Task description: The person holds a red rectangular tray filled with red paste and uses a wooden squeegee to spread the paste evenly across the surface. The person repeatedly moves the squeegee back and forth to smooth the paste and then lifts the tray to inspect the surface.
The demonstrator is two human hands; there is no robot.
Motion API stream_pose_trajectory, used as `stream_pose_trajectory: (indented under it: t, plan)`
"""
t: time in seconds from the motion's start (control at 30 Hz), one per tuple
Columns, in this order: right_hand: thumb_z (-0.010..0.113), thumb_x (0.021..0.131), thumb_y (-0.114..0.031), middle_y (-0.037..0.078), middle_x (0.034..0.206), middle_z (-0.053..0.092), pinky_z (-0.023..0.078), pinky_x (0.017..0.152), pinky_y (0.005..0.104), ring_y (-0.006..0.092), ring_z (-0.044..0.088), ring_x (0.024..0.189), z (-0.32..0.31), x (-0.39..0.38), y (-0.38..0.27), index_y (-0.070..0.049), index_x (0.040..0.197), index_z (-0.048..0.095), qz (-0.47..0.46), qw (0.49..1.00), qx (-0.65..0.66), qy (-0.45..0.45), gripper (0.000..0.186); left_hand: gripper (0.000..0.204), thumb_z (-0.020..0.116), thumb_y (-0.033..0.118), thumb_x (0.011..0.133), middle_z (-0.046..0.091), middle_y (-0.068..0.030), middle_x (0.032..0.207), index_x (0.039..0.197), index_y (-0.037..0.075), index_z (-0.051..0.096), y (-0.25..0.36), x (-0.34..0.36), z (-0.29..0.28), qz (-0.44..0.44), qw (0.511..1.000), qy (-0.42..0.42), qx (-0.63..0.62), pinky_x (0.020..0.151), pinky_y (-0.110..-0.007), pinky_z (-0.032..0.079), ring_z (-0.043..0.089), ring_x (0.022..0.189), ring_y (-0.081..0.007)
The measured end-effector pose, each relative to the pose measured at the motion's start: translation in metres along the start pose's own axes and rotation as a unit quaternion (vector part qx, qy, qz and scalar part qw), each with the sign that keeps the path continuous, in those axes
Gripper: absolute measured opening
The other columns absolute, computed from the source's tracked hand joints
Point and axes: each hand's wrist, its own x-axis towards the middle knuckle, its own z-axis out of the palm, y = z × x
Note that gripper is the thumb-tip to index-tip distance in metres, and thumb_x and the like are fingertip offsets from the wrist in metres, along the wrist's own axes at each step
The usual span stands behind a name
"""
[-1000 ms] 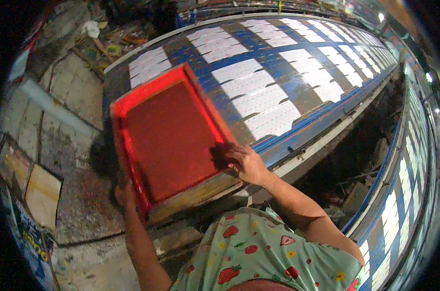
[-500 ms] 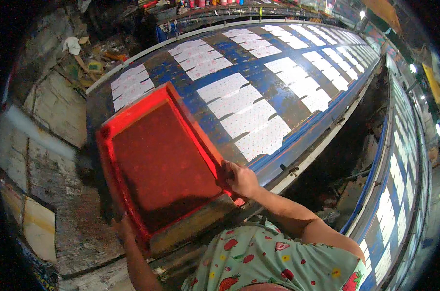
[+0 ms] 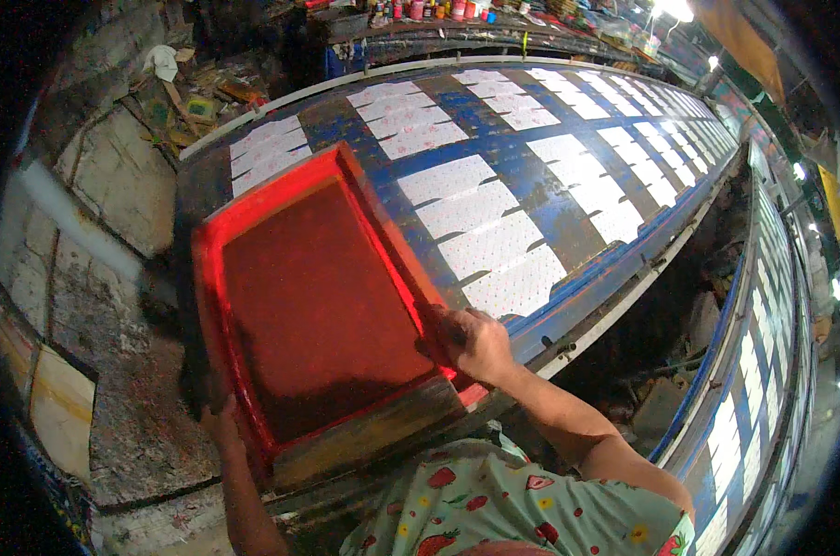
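A screen-printing frame (image 3: 322, 287) with bright red inner walls and dark red mesh is tilted over the near left end of a long printing table (image 3: 531, 306). My right hand (image 3: 482, 345) is closed round the frame's right side near its front corner. Low on the frame's left side is my left hand (image 3: 221, 426), gripping the edge; its fingers are partly hidden and dim. Beyond the frame's right side lies a white patterned fabric piece (image 3: 480, 232) with small coloured dots. More printed white pieces (image 3: 406, 119) run in rows along the blue-stained table.
Along the right runs a second long table (image 3: 749, 371) with white pieces. Paint containers (image 3: 438, 11) crowd a shelf at the back. Scraps and a white cloth (image 3: 161, 62) lie at the far left, above worn floor slabs (image 3: 114, 343). A metal rail fitting (image 3: 566, 350) juts from the table's near edge.
The table and its pieces have shifted slightly right and down in view. Both hands keep hold of the frame, which has moved little against the table.
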Motion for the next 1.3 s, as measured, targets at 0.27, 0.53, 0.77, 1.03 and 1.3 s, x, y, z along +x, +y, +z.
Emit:
stream_pose_trajectory:
  t: [0.27, 0.53, 0.77, 1.03, 1.3]
  plan:
    - [0.08, 0.084, -0.009, 0.021, 0.113, 0.079, 0.061, 0.096, 0.0516, 0.0427, 0.076, 0.109, -0.057, 0.044, 0.097, -0.014, 0.13, 0.082, 0.028, 0.999, 0.038, 0.016, 0.047, 0.087, 0.092, 0.019, 0.091, 0.063, -0.02, 0.155, 0.163, -0.005, 0.049, 0.057, -0.054, 0.096, -0.018, 0.991, -0.058, -0.117, 0.122, -0.048, 0.048, 0.062, 0.14, -0.0373]
    - [0.076, 0.08, -0.003, 0.016, 0.108, 0.082, 0.061, 0.087, 0.0477, 0.0399, 0.079, 0.102, -0.126, 0.065, 0.272, -0.014, 0.133, 0.08, 0.116, 0.99, 0.064, 0.043, 0.054, 0.056, 0.094, 0.016, 0.086, 0.078, -0.0184, 0.127, 0.133, -0.005, 0.072, 0.056, -0.143, 0.259, 0.105, 0.994, 0.003, 0.025, 0.099, -0.045, 0.056, 0.072, 0.112, -0.0306]
    - [0.079, 0.083, -0.003, 0.016, 0.103, 0.082, 0.061, 0.087, 0.0471, 0.0392, 0.08, 0.098, -0.182, 0.071, 0.372, -0.016, 0.136, 0.078, 0.118, 0.989, 0.059, 0.065, 0.055, 0.031, 0.098, 0.005, 0.082, 0.076, -0.0041, 0.096, 0.1, 0.004, 0.072, 0.027, -0.199, 0.364, 0.106, 0.991, 0.019, -0.076, 0.081, -0.037, 0.056, 0.067, 0.085, -0.0163]
    - [0.08, 0.085, -0.003, 0.013, 0.101, 0.081, 0.061, 0.089, 0.0437, 0.0362, 0.08, 0.099, -0.21, 0.071, 0.411, -0.012, 0.135, 0.079, 0.15, 0.984, 0.091, 0.039, 0.051, 0.029, 0.097, 0.007, 0.086, 0.077, -0.0047, 0.093, 0.098, 0.002, 0.071, 0.036, -0.238, 0.402, 0.231, 0.965, -0.033, -0.12, 0.079, -0.033, 0.056, 0.069, 0.082, -0.0151]
    - [0.079, 0.086, 0.0, 0.014, 0.109, 0.08, 0.061, 0.094, 0.0444, 0.0375, 0.078, 0.105, -0.206, 0.07, 0.431, -0.009, 0.14, 0.076, 0.105, 0.989, 0.1, 0.013, 0.055, 0.031, 0.098, 0.008, 0.084, 0.08, -0.0073, 0.095, 0.101, -0.001, 0.074, 0.021, -0.23, 0.408, 0.183, 0.981, 0.04, -0.054, 0.081, -0.037, 0.06, 0.073, 0.085, -0.0179]
